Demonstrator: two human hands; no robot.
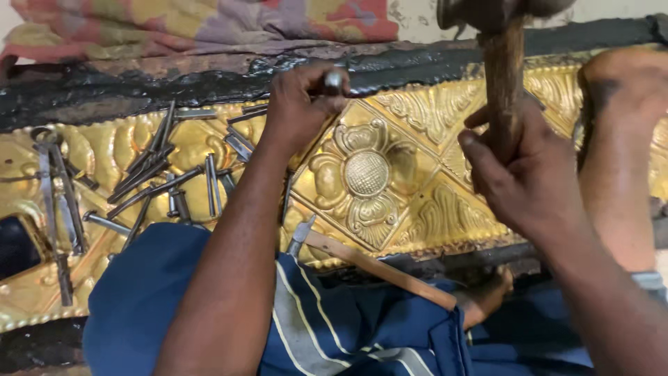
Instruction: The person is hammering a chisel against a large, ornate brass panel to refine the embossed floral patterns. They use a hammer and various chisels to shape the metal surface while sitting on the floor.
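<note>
A: What is occupying most of the view?

B: A long embossed gold sheet [417,202] is lying across the frame, running from 9 o'clock to 3 o'clock. A black pitch bed [174,83] is bordering it along the 12 o'clock edge. A raised flower motif [365,174] is sitting at the centre of the sheet.

A: What is lying next in size?

B: A blue striped cloth [334,327] is covering the person's lap at 6 o'clock. A patterned fabric [209,21] is lying at 11 o'clock, beyond the pitch.

A: Is any container holding the tools?

B: No tray or box is showing. A loose group of steel punches [160,174] is resting directly on the sheet at 9 o'clock, with tongs [56,202] lying just beside them, further toward 9 o'clock.

A: State the condition of the hands.

B: The left hand [299,104] is closing its fingers around a steel punch [334,81], holding it against the sheet at 12 o'clock of the flower. The right hand [522,174] is gripping the wooden handle of a hammer [502,69], fingers wrapped tight, with the head raised at 1 o'clock.

A: Anything smaller?

B: A second hammer [376,264] is lying on the cloth at 6 o'clock, its handle pointing toward 4 o'clock.
</note>
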